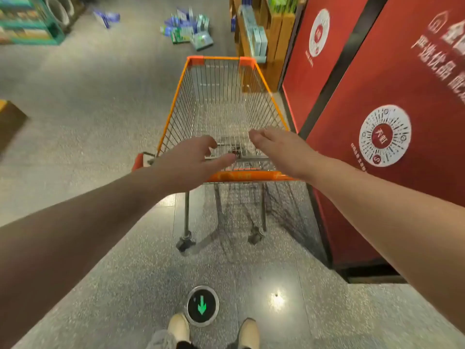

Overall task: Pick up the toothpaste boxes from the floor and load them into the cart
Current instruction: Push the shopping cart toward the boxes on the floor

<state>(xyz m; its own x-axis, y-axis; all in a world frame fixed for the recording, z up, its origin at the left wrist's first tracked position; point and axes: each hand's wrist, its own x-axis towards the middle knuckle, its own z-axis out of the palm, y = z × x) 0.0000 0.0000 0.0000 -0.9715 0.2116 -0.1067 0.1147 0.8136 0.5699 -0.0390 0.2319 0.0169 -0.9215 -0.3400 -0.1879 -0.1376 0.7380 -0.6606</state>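
Two hands empty, fingers spread wide: left hand (193, 159), right hand (279, 149), both above cart (173, 96) handle. Toothpaste boxes (188, 30) heaped on floor, far beyond cart front, slightly left; left hand marginally nearer. Basket empty.

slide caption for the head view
Both open hands, left and right, reach over the empty cart's handle; toothpaste boxes lie ahead.

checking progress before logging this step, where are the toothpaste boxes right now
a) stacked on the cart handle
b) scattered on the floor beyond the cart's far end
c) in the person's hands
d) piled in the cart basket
b: the toothpaste boxes lie scattered on the floor past the far end of the cart, whose basket holds none, and both the left hand and right hand are open and hold nothing.
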